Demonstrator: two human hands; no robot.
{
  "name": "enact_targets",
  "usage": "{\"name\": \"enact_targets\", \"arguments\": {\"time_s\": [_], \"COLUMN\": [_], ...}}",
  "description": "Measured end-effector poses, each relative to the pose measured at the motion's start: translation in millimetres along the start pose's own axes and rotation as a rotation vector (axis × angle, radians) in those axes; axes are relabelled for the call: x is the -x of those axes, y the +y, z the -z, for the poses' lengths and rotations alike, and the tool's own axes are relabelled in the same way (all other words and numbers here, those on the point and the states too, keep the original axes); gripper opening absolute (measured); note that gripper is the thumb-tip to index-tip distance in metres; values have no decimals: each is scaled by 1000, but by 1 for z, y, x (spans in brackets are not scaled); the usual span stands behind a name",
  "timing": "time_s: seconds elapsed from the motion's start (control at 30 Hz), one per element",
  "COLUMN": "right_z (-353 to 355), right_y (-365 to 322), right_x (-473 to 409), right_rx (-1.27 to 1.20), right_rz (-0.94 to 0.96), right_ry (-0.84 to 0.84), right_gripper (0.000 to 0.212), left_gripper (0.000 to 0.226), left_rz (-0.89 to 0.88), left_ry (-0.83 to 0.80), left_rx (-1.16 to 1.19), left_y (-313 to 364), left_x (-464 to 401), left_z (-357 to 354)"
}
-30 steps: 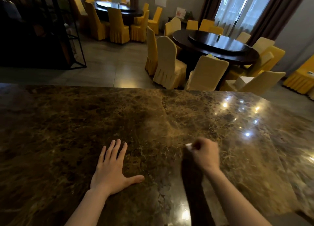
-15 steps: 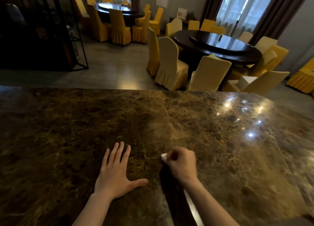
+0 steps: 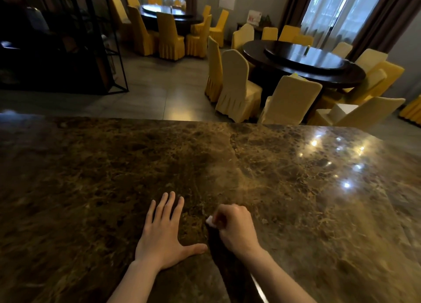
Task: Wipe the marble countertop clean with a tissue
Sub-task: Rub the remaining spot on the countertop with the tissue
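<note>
- The left stretch of the counter [image 3: 68, 177] is bare, dark marble; no dirt or streaks can be made out there, so whether it has been wiped cannot be told.
- The left hand [image 3: 163, 234] lies flat on the marble, palm down, fingers spread and thumb out to the right; it grasps nothing and looks to be bracing the body.
- Just right of that thumb, the tissue [image 3: 209, 220] shows only as a small white corner, pressed down on the stone near the front edge.
- The right hand [image 3: 234, 227] is clenched over the tissue, knuckles up, with most of the wad hidden inside the fist; the two hands are close but not touching.
- Right of the fist, a paler, hazy band runs up the middle of the counter; it may be a smear or only glare.
- The far right shines with lamp reflections and looks clean, though gloss alone proves little.
- Judgement: wiping is under way at the front centre; how much remains cannot be read from the surface.
</note>
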State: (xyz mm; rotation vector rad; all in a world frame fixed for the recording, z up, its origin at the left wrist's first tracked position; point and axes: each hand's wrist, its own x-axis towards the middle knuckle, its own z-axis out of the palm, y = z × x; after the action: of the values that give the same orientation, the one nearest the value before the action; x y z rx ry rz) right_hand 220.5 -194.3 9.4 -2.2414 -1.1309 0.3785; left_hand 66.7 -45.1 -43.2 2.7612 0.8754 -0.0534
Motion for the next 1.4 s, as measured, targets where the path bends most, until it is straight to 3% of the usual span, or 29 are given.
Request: {"name": "enact_targets", "arguments": {"time_s": [0.07,0.17,0.23,0.43,0.57,0.63,0.7,0.8,0.9,1.03,1.13,1.2,1.4], "right_z": [17,54,63,28,19,31,45,48,21,7,22,25,-8], "right_y": [16,56,69,43,24,26,33,36,17,2,13,16,-12], "right_x": [-2,-13,-16,-13,0,-5,-14,-23,-18,-16,-28,-30,-7], "right_rx": [-47,46,142,260,146,17,-27,94,178,85,15,125,112], "right_rz": [-84,-361,-471,-323,-116,-120,-203,-350,-238,-50,-158,-195,-9], "right_ry": [63,399,484,412,201,104,215,372,318,119,214,281,136], "right_gripper": [17,17,11,16,14,13,10,8,16,15,8,10,15], "left_gripper": [146,146,147,146,145,145,145,146,146,147,147,146,147], "left_rz": [1,-5,-6,-11,-10,-13,-15,-16,-15,-15,-16,-21,-11], "left_ry": [-3,-6,-2,1,32,30,22,22,25,31,47,48,47], "left_rx": [-2,7,3,-7,21,20,14,24,8,19,50,48,25], "left_y": [0,1,0,0,0,-1,-1,-1,-1,-1,-1,-2,-1], "left_x": [0,1,1,0,0,-1,-1,0,-1,0,0,1,-1], "left_z": [0,1,2,-1,-3,-3,-2,-1,-2,-3,-3,-4,-6]}}
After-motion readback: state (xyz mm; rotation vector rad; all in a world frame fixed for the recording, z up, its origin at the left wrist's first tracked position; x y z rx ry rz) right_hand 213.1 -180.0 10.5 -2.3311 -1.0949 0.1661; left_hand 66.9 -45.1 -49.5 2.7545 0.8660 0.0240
